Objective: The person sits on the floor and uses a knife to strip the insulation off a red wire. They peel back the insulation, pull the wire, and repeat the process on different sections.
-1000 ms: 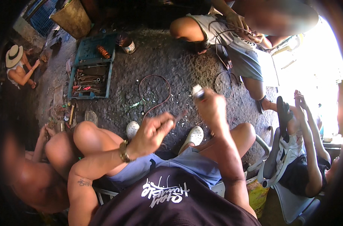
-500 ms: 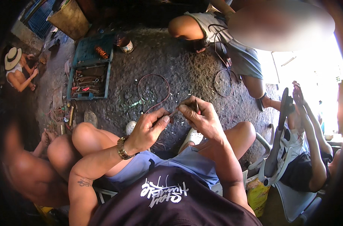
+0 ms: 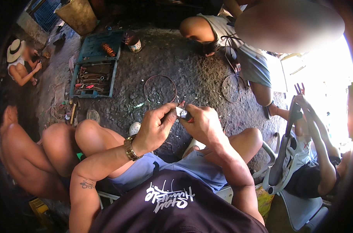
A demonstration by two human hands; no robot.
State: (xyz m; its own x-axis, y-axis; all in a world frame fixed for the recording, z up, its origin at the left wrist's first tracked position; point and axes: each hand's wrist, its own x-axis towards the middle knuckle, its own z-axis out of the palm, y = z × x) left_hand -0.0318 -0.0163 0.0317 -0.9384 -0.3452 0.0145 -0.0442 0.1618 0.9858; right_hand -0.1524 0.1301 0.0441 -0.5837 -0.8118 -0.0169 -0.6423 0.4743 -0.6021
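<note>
My left hand (image 3: 155, 128) and my right hand (image 3: 203, 123) meet above my knees. My right hand grips a small tool with a red handle and a shiny metal tip (image 3: 183, 113). My left thumb and fingers pinch something thin at that tip; it is too small to tell what. A gold wristwatch (image 3: 130, 148) sits on my left wrist. I sit with both knees bare, in blue shorts and a dark shirt.
An open teal toolbox (image 3: 94, 66) with tools lies at the far left on the dark ground. Two wire loops (image 3: 160, 88) (image 3: 234, 88) lie ahead. A person crouches opposite, another sits at my left, a third lies on a chair (image 3: 289, 163) to the right.
My right hand came down from its raised spot at the right and joined my left hand. Both hands now close on the small tool between them.
</note>
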